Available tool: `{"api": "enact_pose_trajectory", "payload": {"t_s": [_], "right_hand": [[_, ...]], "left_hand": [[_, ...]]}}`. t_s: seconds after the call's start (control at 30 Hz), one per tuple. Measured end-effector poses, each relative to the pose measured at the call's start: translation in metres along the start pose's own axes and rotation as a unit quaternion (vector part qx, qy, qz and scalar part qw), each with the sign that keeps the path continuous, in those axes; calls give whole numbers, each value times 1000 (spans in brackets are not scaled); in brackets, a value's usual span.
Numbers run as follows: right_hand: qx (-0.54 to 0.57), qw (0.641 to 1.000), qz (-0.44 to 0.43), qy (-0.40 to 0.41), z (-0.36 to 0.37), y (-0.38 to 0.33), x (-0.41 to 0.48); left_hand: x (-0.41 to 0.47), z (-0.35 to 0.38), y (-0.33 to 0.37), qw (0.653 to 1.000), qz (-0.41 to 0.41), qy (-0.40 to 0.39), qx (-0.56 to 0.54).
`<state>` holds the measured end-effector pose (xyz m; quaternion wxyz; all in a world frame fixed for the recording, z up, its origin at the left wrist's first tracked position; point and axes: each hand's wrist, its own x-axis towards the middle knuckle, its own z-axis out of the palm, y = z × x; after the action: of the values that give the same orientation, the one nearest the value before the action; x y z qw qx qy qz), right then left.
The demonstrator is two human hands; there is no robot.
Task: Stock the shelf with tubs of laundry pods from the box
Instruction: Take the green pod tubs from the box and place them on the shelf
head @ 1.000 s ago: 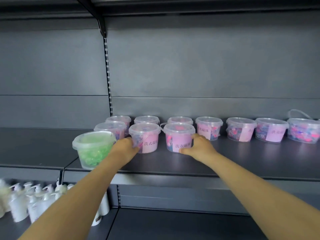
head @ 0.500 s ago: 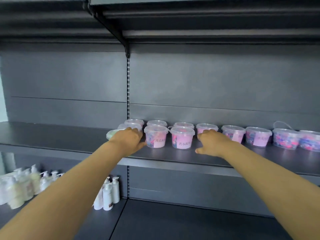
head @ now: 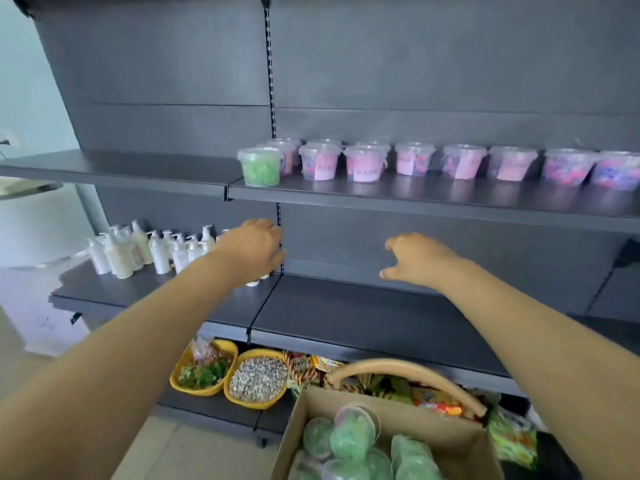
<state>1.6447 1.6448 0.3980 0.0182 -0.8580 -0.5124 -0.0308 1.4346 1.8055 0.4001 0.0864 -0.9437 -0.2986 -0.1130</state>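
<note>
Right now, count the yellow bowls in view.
2, side by side on the lowest shelf: left yellow bowl holds greens, right yellow bowl holds grains. The cardboard box may hide others.

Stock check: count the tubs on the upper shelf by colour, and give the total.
Green tubs: 1
Pink tubs: 11, four of them partly hidden at the back
Total: 12
</note>
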Motion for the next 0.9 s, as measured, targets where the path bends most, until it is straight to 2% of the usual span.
{"api": "enact_pose_trajectory", "payload": {"t_s": [0.1, 0.23, 0.4, 0.53, 0.7, 0.8, 0.9], "right_hand": [[12, 999, -5, -29, 51, -1, -31], [41, 996, -17, -81, 131, -7, -68], [29, 984, -1, -176, 233, -17, -95], [40, 968, 21, -247, 291, -23, -99], [87, 935, 101, -330, 342, -26, -98], [144, 917, 166, -334, 369, -26, -98], [210, 891, 230, -331, 393, -29, -100]], "left_hand": [[-45, 43, 16, 999, 12, -18, -37], [-105, 108, 41, 994, -6, -83, -71], [-152, 198, 44, 973, -3, -219, -75], [-167, 250, 35, 953, -17, -273, -129], [-177, 309, 32, 926, -54, -324, -185], [-182, 338, 41, 910, -81, -345, -215], [-181, 365, 53, 883, -146, -379, -233]]}}
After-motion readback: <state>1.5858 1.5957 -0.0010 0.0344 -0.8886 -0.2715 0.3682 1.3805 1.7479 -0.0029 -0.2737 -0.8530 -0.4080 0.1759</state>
